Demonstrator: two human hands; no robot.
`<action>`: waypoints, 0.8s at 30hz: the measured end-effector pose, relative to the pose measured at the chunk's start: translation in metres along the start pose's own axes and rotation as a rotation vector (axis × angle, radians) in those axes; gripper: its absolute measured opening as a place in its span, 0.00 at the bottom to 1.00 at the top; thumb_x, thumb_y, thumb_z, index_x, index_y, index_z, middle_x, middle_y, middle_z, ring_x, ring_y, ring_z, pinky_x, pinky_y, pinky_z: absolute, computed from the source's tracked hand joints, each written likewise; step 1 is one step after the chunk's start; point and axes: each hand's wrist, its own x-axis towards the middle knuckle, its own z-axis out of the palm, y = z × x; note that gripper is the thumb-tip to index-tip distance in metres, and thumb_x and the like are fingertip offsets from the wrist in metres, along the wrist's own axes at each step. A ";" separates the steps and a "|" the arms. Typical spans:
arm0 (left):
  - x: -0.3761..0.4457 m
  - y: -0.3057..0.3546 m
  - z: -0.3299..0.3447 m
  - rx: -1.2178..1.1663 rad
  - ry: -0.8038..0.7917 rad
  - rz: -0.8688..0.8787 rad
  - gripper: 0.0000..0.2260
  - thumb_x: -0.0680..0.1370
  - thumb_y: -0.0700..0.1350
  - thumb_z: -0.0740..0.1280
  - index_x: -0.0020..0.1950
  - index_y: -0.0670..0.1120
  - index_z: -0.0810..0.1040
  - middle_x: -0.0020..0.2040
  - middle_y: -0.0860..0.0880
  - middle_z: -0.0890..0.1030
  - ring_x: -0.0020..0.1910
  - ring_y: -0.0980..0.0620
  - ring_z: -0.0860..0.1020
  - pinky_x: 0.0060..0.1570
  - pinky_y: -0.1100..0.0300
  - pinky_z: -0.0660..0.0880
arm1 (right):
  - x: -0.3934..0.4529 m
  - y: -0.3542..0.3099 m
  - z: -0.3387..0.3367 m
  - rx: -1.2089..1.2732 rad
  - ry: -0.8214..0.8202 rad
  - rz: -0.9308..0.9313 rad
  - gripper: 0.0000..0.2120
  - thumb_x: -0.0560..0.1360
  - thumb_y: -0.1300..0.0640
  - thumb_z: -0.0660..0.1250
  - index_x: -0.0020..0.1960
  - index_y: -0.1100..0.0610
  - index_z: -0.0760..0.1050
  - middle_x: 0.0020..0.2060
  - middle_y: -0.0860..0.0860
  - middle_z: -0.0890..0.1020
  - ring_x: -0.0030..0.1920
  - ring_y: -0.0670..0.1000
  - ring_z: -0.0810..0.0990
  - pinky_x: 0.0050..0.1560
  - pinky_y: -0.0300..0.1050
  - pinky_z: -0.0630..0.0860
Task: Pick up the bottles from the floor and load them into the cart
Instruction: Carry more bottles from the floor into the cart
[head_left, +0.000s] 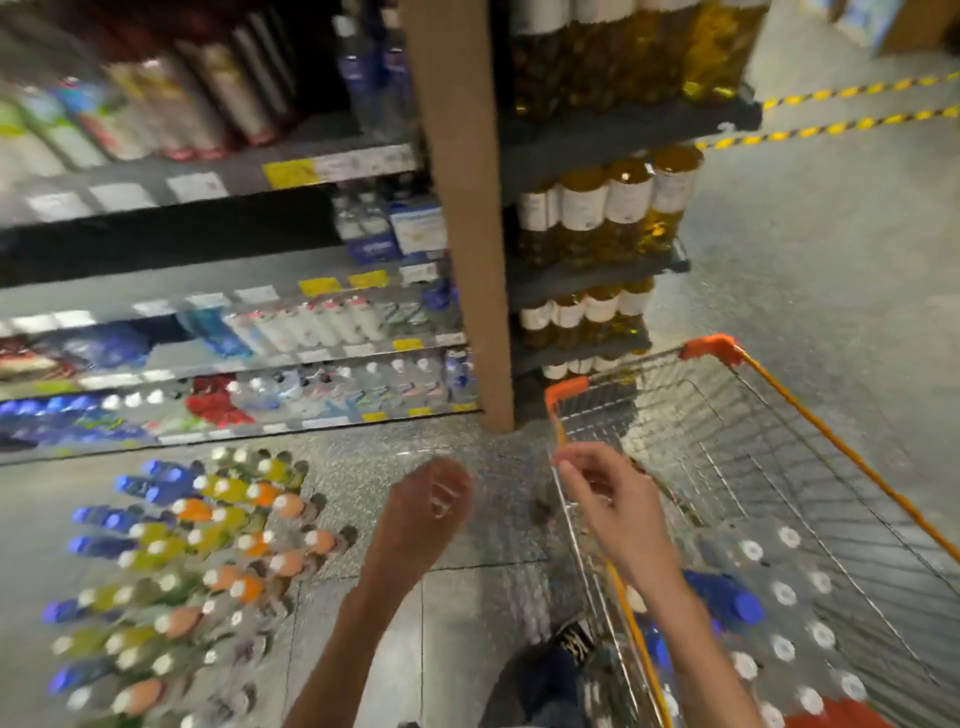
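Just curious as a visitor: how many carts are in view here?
1. The cart, wire with orange trim, stands at the right beside the shelf end, with bottles lying in its near end. Others may be outside the picture.

Heavy motion blur, even indoor light

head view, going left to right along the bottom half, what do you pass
bottles on the floor → left hand → right hand → cart with bottles already loaded
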 end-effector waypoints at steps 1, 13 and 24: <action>-0.010 -0.011 -0.016 -0.021 0.039 -0.015 0.06 0.76 0.40 0.72 0.48 0.50 0.79 0.39 0.57 0.82 0.39 0.59 0.81 0.38 0.67 0.77 | -0.001 -0.007 0.014 0.003 -0.036 -0.014 0.06 0.79 0.55 0.70 0.54 0.47 0.80 0.47 0.42 0.86 0.49 0.43 0.84 0.52 0.45 0.81; -0.186 -0.159 -0.187 -0.158 0.435 -0.164 0.05 0.75 0.40 0.73 0.49 0.46 0.80 0.38 0.54 0.82 0.36 0.60 0.81 0.37 0.67 0.76 | -0.104 -0.097 0.224 -0.099 -0.362 -0.152 0.05 0.78 0.56 0.71 0.53 0.50 0.81 0.45 0.42 0.86 0.45 0.39 0.82 0.44 0.28 0.74; -0.360 -0.279 -0.290 -0.238 0.669 -0.541 0.03 0.77 0.46 0.72 0.50 0.51 0.80 0.44 0.58 0.83 0.42 0.64 0.80 0.42 0.65 0.79 | -0.191 -0.159 0.384 -0.170 -0.722 -0.266 0.06 0.78 0.53 0.70 0.54 0.47 0.80 0.46 0.39 0.85 0.50 0.41 0.83 0.51 0.33 0.77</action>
